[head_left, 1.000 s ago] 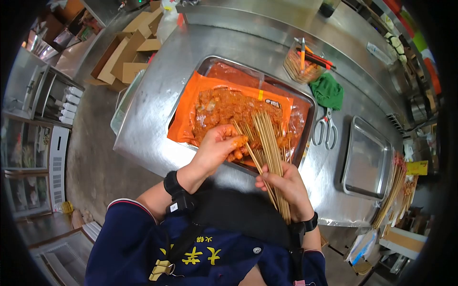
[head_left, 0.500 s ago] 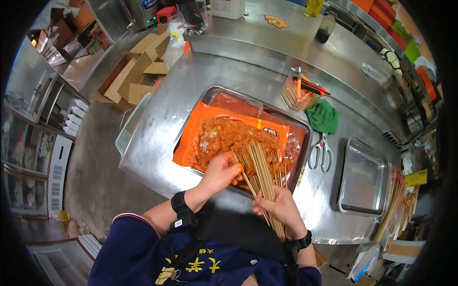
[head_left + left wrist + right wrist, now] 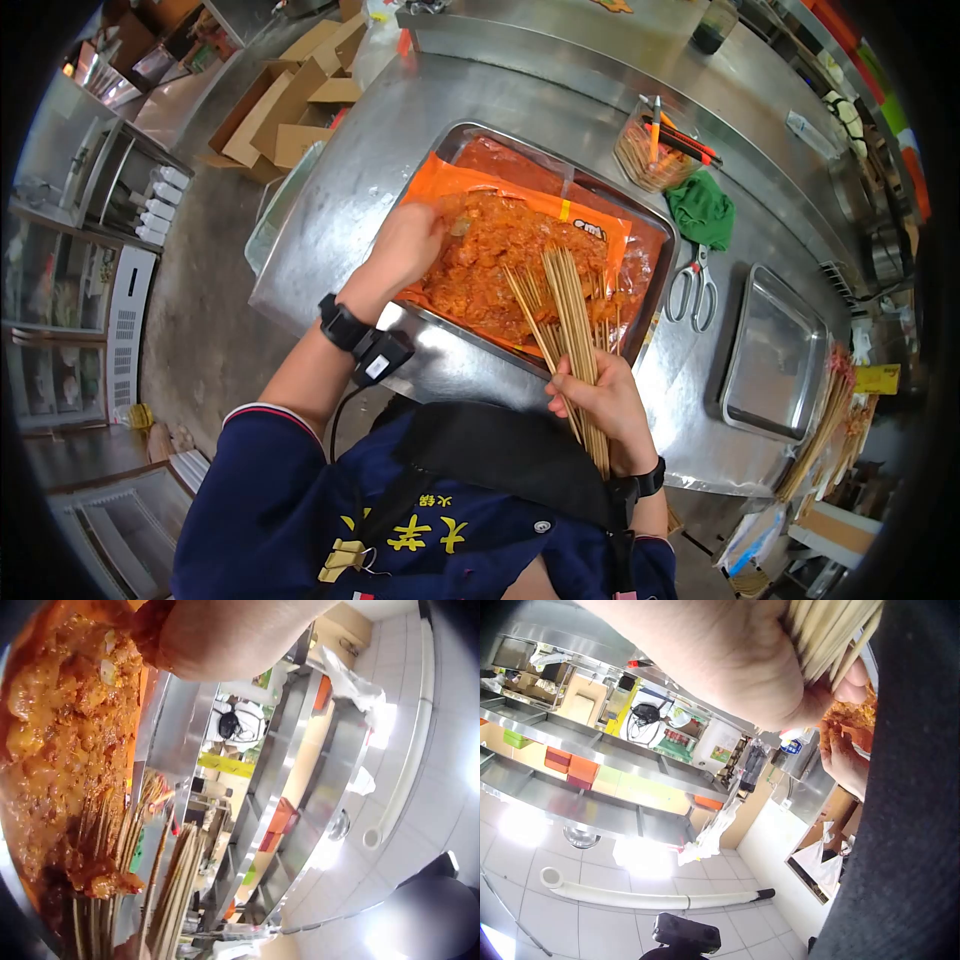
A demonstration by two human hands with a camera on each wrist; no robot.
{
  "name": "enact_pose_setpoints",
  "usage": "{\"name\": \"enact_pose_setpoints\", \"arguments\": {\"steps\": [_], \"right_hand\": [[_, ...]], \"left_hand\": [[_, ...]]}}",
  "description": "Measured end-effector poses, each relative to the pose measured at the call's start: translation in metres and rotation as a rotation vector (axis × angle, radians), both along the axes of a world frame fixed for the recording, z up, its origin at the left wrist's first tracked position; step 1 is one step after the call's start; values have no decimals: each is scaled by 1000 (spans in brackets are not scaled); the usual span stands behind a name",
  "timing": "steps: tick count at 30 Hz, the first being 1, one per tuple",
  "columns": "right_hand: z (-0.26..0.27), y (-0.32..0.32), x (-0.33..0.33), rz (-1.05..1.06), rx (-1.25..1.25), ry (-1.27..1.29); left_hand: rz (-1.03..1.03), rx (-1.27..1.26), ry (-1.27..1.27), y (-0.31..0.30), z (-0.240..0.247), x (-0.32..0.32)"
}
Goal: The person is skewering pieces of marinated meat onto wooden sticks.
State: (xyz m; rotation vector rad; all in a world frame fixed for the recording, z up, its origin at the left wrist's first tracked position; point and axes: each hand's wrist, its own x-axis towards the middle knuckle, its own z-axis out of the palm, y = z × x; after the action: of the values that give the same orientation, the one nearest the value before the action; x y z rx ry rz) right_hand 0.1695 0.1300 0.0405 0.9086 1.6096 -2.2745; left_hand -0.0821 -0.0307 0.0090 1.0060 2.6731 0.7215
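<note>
Skewers (image 3: pixel 572 310) | right hand (image 3: pixel 606 402) gripping bundle | left hand (image 3: pixel 405 248) reaching to saucy food (image 3: pixel 500 250), grip unclear

Orange-red meat (image 3: pixel 490 250), pale tan skewers (image 3: pixel 572 300), green cloth (image 3: pixel 700 208), navy sleeve (image 3: pixel 262 500) with red-and-white edging.

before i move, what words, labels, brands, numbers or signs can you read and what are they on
"火锅": small yellow print on the navy shirt.
"芋": large yellow print on the same shirt; the characters beside it are too skewed or covered to be sure.
Too small or blurred to read: the logo on the orange packet, the white tag on the left wrist device, the yellow sign.
</note>
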Motion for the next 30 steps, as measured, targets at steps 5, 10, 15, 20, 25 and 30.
{"name": "enact_pose_setpoints", "arguments": {"steps": [5, 10, 15, 20, 25, 30], "right_hand": [[0, 1, 2, 2, -14, 20], [0, 2, 2, 2, 11, 11], [-3, 0, 2, 13, 18, 28], [-2, -1, 2, 8, 17, 34], [-3, -4, 0, 28, 37, 34], [-3, -3, 1, 50, 47, 35]], "left_hand": [[-122, -75, 173, 22, -18, -23], [-140, -248, 146, 21, -11, -10], [-192, -156, -8, -1, -11, 6], [-52, -123, -121, -4, -3, 10], [75, 575, -826, -10, -5, 30], [198, 829, -1222, 1, 6, 61]]}}
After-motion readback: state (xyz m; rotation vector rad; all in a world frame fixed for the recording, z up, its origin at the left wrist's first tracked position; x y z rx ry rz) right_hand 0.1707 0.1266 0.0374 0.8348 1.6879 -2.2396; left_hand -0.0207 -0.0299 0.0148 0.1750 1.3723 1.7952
